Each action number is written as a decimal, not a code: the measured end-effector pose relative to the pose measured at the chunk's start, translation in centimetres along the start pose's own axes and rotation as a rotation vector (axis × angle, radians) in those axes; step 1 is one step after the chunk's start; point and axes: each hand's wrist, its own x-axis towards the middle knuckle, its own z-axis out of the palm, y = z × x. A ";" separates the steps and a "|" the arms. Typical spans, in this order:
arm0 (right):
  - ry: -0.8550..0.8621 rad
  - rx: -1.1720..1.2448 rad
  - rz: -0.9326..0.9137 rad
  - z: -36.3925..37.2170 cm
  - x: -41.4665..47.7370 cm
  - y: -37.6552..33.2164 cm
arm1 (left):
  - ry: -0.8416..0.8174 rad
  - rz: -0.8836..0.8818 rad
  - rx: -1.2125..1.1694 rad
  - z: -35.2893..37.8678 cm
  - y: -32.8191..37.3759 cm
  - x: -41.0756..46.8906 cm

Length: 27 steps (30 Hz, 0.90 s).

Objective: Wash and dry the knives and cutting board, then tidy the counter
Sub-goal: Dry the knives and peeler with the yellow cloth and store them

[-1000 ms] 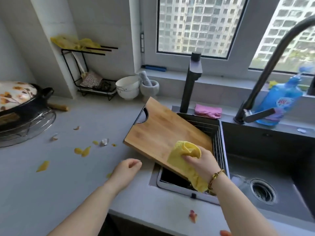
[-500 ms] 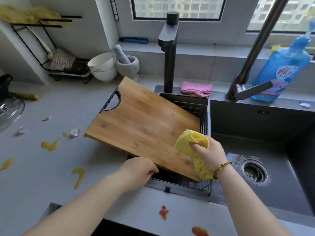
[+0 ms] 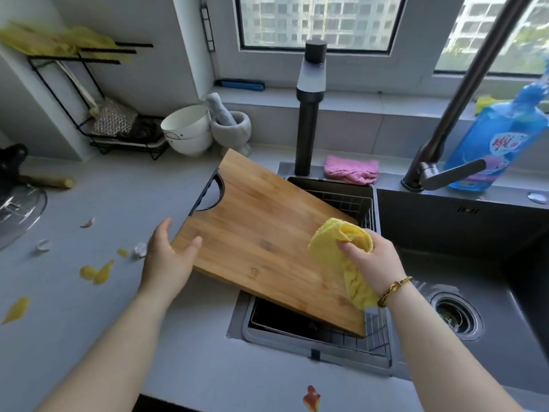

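Observation:
The bamboo cutting board [image 3: 261, 233] lies tilted over the drain basket [image 3: 377, 343] at the left end of the sink, with its handle cut-out at the far left. My left hand [image 3: 167, 260] holds its near-left corner: the thumb lies on top and the fingers run along and under the edge. My right hand [image 3: 371, 263] grips a bunched yellow cloth [image 3: 335, 245] and presses it on the right part of the board. No knives are in view.
Yellow and red peel scraps [image 3: 98, 272] litter the grey counter [image 3: 89, 307]. White bowls [image 3: 187, 132], a mortar [image 3: 231, 129] and a wire rack [image 3: 98, 114] stand at the back. A pink cloth [image 3: 350, 171], two taps, a blue detergent bottle [image 3: 493, 135] and the dark sink [image 3: 475, 278] are to the right.
My left hand moved from the board's near edge to its near-left corner. My right hand and the cloth slid a little to the right on the board. The view shifted.

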 end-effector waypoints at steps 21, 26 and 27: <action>0.101 -0.345 -0.094 2.4 2.2 -17.2 | -0.589 0.305 -0.709 -1.1 8.9 -3.1; -0.002 -0.598 0.074 1.7 1.3 -18.5 | -0.735 0.351 -0.689 -0.8 9.4 -3.2; 0.000 -0.623 0.084 1.7 1.2 -18.5 | -0.771 0.353 -0.676 -0.8 9.2 -3.1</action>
